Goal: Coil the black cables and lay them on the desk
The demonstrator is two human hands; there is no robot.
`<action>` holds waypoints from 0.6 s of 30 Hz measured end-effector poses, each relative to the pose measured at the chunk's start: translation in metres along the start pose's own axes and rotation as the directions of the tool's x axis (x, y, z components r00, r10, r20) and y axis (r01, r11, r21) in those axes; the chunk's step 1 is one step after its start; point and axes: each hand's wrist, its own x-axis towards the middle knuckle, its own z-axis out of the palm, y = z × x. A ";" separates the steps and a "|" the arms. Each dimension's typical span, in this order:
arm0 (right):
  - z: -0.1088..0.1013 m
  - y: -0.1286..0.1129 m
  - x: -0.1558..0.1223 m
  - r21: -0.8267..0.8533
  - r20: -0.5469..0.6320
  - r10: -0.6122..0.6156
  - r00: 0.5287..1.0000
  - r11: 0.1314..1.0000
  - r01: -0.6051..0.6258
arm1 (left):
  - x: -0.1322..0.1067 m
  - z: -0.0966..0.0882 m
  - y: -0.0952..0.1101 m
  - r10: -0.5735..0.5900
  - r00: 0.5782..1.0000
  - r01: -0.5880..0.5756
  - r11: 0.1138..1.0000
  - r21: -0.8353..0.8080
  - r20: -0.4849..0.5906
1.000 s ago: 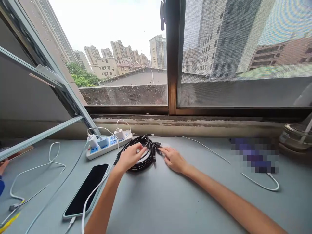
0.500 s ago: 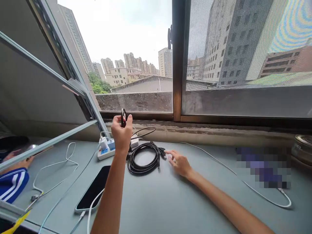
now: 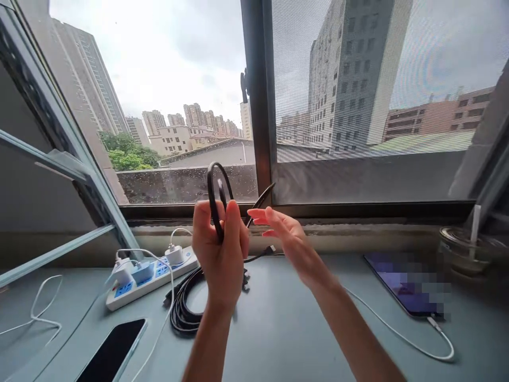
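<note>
My left hand (image 3: 220, 249) is closed around a looped black cable (image 3: 211, 196), raised above the desk in front of the window. One stretch of that cable slants up to the right behind the hand. Close by on the right, my right hand (image 3: 288, 239) has its fingers stretched toward the cable and holds nothing. Whether its fingertips touch the cable, I cannot tell. A coil of black cable (image 3: 181, 307) lies on the desk (image 3: 274, 329), partly hidden by my left wrist. Near my hands, a black plug end (image 3: 270, 249) shows beyond the coil.
A white power strip (image 3: 155, 284) with plugs in it sits left of the coil. At the lower left lies a phone (image 3: 113, 350). Another phone (image 3: 405, 286) is at the right on a white charging cable (image 3: 401, 339), near a lidded cup (image 3: 465, 249). Behind stands the window frame (image 3: 260, 106).
My view has turned to the right and closer. The left hand now shows a larger cable loop, and the right hand has risen from beside the coil toward it.
</note>
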 end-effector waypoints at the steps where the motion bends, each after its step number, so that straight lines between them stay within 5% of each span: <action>1: -0.003 0.001 0.003 0.019 -0.004 0.018 1.000 1.000 -0.018 | -0.002 0.002 -0.003 0.003 1.000 -0.003 1.000 -0.019 0.009; 6: -0.009 0.000 0.012 0.236 -0.098 0.020 0.995 0.972 0.004 | -0.004 0.005 -0.024 -0.067 0.995 0.069 0.997 -0.026 0.068; 11: -0.031 -0.022 0.007 0.432 -0.342 -0.033 0.939 0.882 0.188 | 0.010 -0.001 -0.041 -0.013 0.984 0.011 1.000 -0.008 -0.176; 13: -0.052 -0.035 -0.001 0.407 -0.417 -0.114 0.902 0.864 0.297 | 0.019 -0.010 -0.045 0.049 0.967 -0.043 0.999 0.030 -0.250; 18: -0.103 -0.068 -0.029 0.272 -0.451 -0.175 0.875 0.907 0.321 | 0.039 -0.037 -0.042 0.186 0.941 -0.150 0.978 0.145 -0.283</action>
